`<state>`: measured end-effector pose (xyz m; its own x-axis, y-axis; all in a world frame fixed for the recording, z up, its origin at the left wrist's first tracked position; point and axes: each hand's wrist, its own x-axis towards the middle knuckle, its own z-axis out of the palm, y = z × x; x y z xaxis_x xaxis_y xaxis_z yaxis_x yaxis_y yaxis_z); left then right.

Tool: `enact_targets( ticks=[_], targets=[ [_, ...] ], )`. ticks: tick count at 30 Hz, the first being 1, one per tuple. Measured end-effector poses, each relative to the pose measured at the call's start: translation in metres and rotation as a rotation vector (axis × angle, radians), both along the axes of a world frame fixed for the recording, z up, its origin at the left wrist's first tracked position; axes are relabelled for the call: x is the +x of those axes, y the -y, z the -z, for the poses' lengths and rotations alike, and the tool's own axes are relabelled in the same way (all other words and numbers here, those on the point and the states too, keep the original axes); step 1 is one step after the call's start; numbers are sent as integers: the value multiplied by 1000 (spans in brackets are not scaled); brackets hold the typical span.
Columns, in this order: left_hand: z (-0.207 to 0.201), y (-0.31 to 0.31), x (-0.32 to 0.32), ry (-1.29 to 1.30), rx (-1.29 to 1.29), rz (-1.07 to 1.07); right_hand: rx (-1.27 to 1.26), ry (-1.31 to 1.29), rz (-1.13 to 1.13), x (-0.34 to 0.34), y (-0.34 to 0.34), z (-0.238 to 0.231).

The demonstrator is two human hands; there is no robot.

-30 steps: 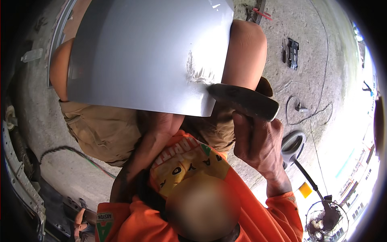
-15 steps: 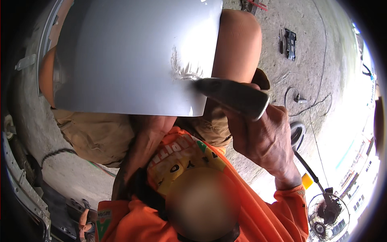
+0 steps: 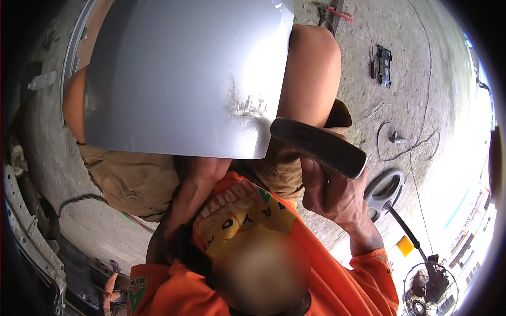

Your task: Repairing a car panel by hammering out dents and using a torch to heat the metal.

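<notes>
A silver-grey sheet metal panel point(image 3: 174, 79) lies across my lap, with a scuffed, creased dent near its lower right corner. My right hand point(image 3: 340, 197) is closed round a hammer, whose dark head point(image 3: 321, 146) is just off the panel's right edge, beside the dented patch. Most of the handle is hidden by the head and my fingers. Under the panel's lower edge reaches my left hand point(image 3: 210, 167); only its wrist side shows, and the fingers are out of sight beneath the metal.
On the concrete floor point(image 3: 358, 58) to the right lie a black plastic part point(image 3: 383, 66), a thin tool beside it and a cable point(image 3: 398, 139). A pedestal fan point(image 3: 429, 287) stands at lower right. Car body parts point(image 3: 31, 237) line the left side, where another person shows at lower left.
The hammer has come away from the dented area, moving right and down toward me with my right hand. My left hand stays under the panel. The whole view has shifted slightly.
</notes>
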<state>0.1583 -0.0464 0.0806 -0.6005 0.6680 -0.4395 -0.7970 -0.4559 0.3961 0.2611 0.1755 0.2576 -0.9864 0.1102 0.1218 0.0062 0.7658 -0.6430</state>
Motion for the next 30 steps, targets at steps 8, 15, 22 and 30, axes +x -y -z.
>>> enact_targets(
  ticks=[8,15,22,30],
  targets=[
    [-12,-2,6,60,-106,-31,34,87,3,-5,8,-1],
    [-11,1,-6,-62,-107,-28,45,209,6,-15,5,-14],
    [-20,-19,-4,-49,-218,-89,74,-115,171,-10,-3,-12],
    [-27,-22,-1,-8,-280,-109,-14,190,39,-28,2,-24]
  ],
)
